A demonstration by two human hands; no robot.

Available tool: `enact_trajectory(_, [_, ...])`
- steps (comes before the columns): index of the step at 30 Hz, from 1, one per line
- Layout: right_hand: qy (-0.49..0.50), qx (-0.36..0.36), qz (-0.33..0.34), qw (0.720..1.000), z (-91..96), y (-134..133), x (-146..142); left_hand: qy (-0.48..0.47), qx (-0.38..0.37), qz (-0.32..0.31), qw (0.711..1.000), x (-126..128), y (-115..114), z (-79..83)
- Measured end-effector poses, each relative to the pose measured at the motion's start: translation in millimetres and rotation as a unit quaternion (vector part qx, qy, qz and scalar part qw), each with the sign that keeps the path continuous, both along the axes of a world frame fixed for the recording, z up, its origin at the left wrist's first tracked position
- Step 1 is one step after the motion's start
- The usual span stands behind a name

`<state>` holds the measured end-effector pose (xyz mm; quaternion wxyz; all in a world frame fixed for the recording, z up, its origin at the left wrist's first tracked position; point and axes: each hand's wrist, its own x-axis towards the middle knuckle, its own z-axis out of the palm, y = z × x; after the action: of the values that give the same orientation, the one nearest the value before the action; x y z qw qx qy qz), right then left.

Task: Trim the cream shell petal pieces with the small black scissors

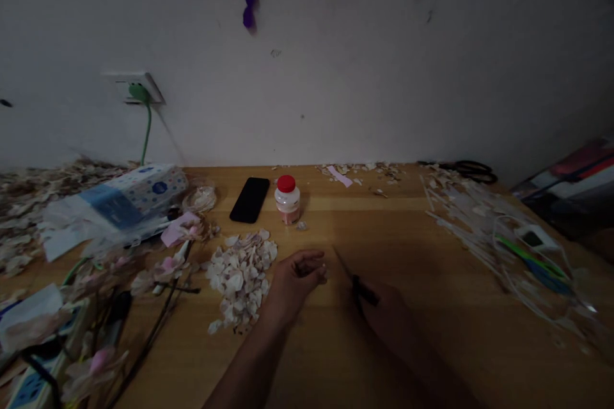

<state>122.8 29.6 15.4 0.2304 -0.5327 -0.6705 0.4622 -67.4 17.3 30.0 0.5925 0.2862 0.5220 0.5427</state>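
Note:
My left hand (293, 280) is closed above the wooden table, its thumb and fingers curled toward each other. A small pale bit shows at the fingertips, too dim to name. Just left of that hand lies a heap of pale dried petals (242, 275). To the right, my right hand (386, 310) grips a thin pointed tool with a black handle (344, 263); its tip points away from me and toward the left. The shade hides most of the right fingers. Beyond the hands stands a clear jar with a red lid (286, 195).
A black phone (249, 200) lies left of the jar. Artificial flower branches (167, 300), a tissue pack (129, 198) and a power strip (31, 390) crowd the left. Black-handled scissors (474, 171), plastic strips (460, 236) and a white cable (508, 287) lie at right.

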Motion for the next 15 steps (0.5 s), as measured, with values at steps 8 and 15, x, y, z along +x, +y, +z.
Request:
enact_trajectory(8, [0.233, 0.083, -0.253, 0.935, -16.5, 3, 4, -0.272, -0.117, 0.020, 0.955, 5, -4, 0.7])
enact_trajectory(15, [0.199, 0.058, -0.203, 0.957, -17.2, 4, 0, -0.266, -0.107, 0.098, 0.953, 6, 0, 4.2])
